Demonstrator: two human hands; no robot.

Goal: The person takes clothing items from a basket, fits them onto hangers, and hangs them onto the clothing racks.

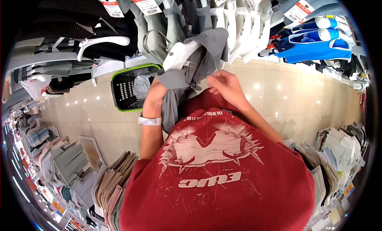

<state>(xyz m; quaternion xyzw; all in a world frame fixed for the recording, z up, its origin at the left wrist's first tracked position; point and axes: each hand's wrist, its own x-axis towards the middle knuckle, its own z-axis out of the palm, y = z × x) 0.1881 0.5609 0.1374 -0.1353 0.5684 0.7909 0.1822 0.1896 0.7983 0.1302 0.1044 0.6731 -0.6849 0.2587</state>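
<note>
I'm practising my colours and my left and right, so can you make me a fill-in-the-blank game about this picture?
1. The left hand holds a garment coloured ____.
2. The hanger partly inside that garment is ____.
3. The black basket on the floor has a rim coloured ____.
4. The wristband is on the person's ____ wrist.

Missing words: grey; white; green; left.

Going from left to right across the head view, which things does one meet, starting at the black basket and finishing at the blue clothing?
Black basket → left hand → grey garment → right hand → blue clothing.
</note>
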